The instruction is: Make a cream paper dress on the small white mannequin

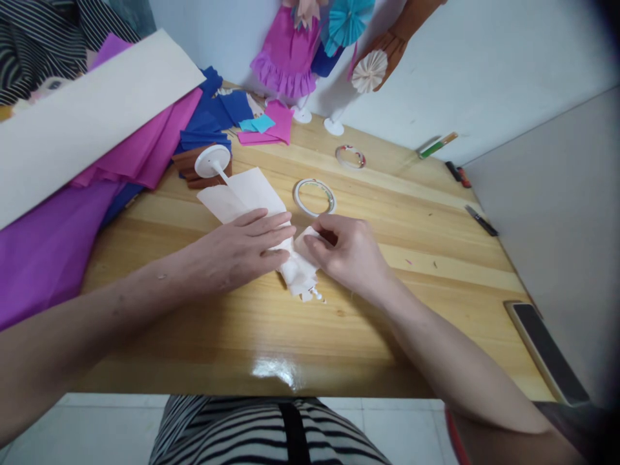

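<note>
Two hands are engaged on one sheet of pale paper [259, 188], located mid-table, wrapped about a white stand [212, 160]. Taking the paper as the dial's centre: the stand's round base projects at 11 o'clock, its narrow tip at 5. Left hand [247, 244], at 8 o'clock, lies palm down on the paper, fingers extended. Right hand [349, 250], at 3 o'clock, pinches a paper flap between thumb and forefinger. Tape roll [297, 194] noted between 1 and 2 o'clock, near the right hand.
</note>
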A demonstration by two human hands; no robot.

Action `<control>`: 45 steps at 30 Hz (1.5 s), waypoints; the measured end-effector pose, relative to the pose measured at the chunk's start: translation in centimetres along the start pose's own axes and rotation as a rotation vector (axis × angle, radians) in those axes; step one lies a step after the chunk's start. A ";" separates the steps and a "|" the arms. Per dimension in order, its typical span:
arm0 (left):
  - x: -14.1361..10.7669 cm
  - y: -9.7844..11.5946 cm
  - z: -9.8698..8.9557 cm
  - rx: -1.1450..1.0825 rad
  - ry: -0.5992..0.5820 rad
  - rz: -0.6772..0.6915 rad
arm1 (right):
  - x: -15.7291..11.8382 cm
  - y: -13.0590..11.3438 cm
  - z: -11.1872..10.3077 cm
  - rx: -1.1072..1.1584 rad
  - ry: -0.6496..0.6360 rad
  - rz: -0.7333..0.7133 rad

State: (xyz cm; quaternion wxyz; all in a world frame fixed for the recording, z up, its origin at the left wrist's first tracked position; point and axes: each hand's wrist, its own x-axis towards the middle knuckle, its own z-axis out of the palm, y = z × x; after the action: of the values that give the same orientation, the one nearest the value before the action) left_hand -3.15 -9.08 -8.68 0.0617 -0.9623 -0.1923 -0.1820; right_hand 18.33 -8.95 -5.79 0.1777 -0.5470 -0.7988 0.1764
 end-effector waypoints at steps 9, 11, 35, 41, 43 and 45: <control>0.1 -0.1 -0.2 0.030 -0.031 0.012 | 0.9 1.2 0.3 0.181 -0.059 0.089; 0.1 -0.2 -0.3 0.021 -0.031 0.013 | 1.1 1.8 0.7 0.308 -0.072 0.137; 0.2 -0.4 -0.5 -0.100 -0.113 -0.036 | 0.5 2.3 0.4 0.790 -0.162 0.211; 0.3 -0.3 -0.4 -0.115 -0.115 -0.056 | 0.7 2.0 -0.1 0.718 -0.186 0.208; 0.4 -0.3 -0.4 -0.126 -0.114 -0.048 | 0.9 2.3 -0.2 0.678 -0.167 0.237; 0.4 -0.3 -0.5 -0.126 -0.115 -0.047 | 1.2 2.7 -0.2 0.603 -0.146 0.230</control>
State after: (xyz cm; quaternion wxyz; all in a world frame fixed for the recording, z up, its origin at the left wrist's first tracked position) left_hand -3.08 -8.78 -8.03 -0.0144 -0.9684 -0.2060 -0.1395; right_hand 20.21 -6.92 -6.83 0.2528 -0.5422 -0.6543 0.4627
